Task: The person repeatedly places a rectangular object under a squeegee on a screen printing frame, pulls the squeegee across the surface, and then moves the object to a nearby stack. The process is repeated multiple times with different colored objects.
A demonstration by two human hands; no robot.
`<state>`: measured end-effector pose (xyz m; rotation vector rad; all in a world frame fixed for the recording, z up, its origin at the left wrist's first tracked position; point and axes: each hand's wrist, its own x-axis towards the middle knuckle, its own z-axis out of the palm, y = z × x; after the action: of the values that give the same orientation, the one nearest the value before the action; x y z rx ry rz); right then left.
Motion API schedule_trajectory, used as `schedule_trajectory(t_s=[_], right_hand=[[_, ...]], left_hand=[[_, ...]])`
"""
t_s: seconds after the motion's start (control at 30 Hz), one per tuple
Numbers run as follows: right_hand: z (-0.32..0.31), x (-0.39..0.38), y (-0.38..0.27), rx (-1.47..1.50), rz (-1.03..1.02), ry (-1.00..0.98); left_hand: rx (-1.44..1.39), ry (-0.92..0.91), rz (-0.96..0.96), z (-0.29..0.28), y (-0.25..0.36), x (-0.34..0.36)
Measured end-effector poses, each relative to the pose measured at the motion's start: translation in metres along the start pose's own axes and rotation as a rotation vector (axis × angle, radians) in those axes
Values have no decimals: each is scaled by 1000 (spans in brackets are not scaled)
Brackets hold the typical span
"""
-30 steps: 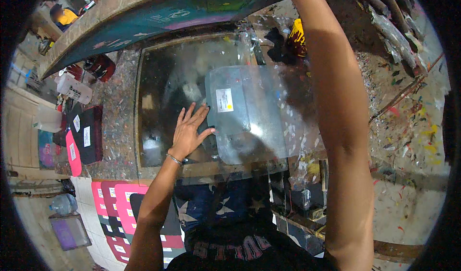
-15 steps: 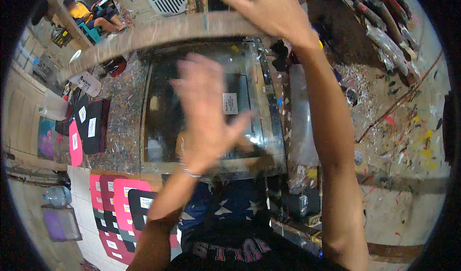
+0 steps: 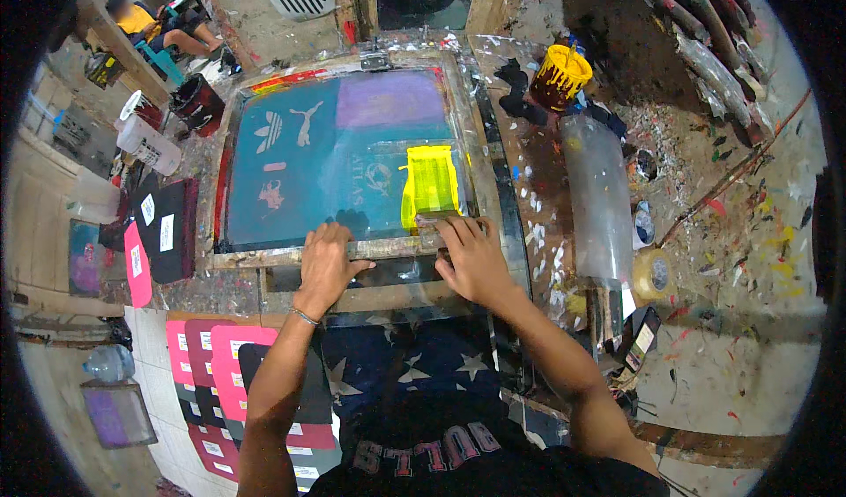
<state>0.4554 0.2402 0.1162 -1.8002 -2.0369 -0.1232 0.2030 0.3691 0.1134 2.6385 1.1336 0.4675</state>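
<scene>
Ink (image 3: pixel 430 176) lies just beyond the right hand (image 3: pixel 476 263), which grips a squeegee (image 3: pixel 432 218), while the half-open left hand (image 3: pixel 324 268) rests on the frame (image 3: pixel 263 256).

Frame (image 3: pixel 251 257) looks like scuffed wood, mesh (image 3: pixel 308 166) pretty matt, yellow ink (image 3: pixel 432 178) kinda streaky. Clear sheet (image 3: pixel 599 197) is smooth shiny plastic, tabletop (image 3: pixel 548 219) super rough.

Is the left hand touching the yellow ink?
No, the left hand lies at the near edge of the wooden frame, well left of the yellow ink.
</scene>
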Motion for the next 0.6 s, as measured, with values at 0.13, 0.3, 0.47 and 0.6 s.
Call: schedule_trajectory(t_s=[0.13,0.3,0.47,0.6], right_hand=[[-8,18,4,-63,-10,-156],[-3,78,30,-127,116,-277],[-15,132,63,55,145,-569],[-13,82,40,-61,-45,-438]], left_hand=[[-47,-21,-31,1,-6,0],[-59,-10,-47,4,-13,0],[-74,18,-30,8,-16,0],[-74,26,-52,9,-17,-3]])
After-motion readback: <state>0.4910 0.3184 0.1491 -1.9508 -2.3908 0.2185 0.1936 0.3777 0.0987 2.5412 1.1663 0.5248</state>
